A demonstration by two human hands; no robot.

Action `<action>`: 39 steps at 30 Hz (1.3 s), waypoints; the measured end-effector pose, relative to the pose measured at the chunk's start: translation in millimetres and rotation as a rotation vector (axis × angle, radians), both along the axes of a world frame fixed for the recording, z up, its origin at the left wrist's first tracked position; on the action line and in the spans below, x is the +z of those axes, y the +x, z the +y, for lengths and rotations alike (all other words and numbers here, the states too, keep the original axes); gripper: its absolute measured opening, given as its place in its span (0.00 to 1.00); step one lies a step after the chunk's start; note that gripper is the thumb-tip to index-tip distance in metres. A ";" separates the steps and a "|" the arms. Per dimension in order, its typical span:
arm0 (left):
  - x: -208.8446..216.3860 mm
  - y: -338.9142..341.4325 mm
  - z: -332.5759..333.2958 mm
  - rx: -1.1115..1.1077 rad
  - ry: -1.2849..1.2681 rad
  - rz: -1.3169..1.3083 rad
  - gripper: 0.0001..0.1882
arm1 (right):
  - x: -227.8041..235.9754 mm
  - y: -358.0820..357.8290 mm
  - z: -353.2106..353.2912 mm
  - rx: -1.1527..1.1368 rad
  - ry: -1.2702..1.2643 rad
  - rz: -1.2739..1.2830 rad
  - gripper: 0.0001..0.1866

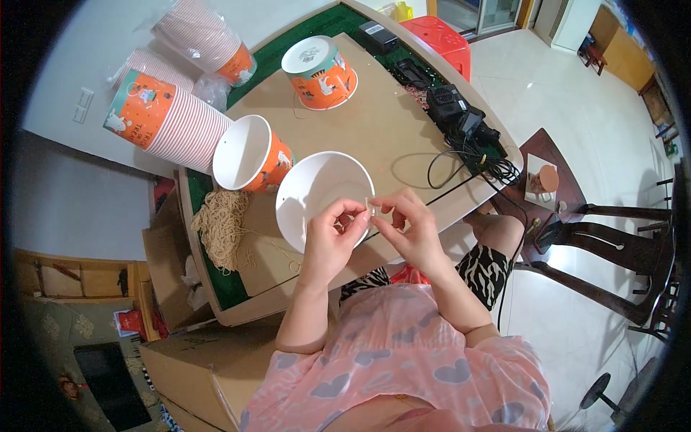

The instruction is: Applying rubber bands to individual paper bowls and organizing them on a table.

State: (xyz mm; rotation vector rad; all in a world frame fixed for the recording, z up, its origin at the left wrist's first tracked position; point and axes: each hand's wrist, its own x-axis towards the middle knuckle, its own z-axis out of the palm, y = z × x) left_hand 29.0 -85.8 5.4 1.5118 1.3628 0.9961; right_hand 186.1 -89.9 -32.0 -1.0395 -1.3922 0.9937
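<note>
A white-lined paper bucket [308, 189] stands in front of me, its mouth facing up toward me. My left hand [332, 236] is at its near rim, thumb and fingers pinching a thin cream cord [367, 206]. Opposite it, my right hand [409, 229] pinches the same cord between thumb and forefinger. The fingers hide part of the cord and the rim. Left of this bucket, an orange-printed paper bucket [272, 164] leans with its white inside showing. Farther back, another orange bucket [324, 85] stands upside down. A tangled heap of cream cord [219, 225] lies at the table's left edge.
Nested stacks of paper buckets [173, 119] lie at the back left, some in clear plastic. Black adapters and cables [461, 119] line the table's right side. A red plastic stool [439, 45] stands behind. Cardboard [392, 108] covers the tabletop; a wooden chair [604, 245] is at right.
</note>
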 end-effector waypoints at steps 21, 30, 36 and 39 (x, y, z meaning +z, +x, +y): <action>6.7 -7.0 -10.0 0.058 0.036 0.132 0.04 | 10.4 -8.8 1.9 -0.008 0.018 -0.117 0.06; 4.3 -6.4 -9.0 0.040 -0.009 0.197 0.04 | 7.1 -12.1 2.9 -0.015 0.075 -0.086 0.06; 0.4 -9.6 -9.6 0.081 0.069 0.078 0.05 | 2.8 -10.1 2.1 -0.026 0.091 -0.095 0.07; 3.7 -7.3 -10.5 0.081 0.099 0.074 0.07 | 3.5 -10.8 2.3 -0.017 0.085 -0.105 0.06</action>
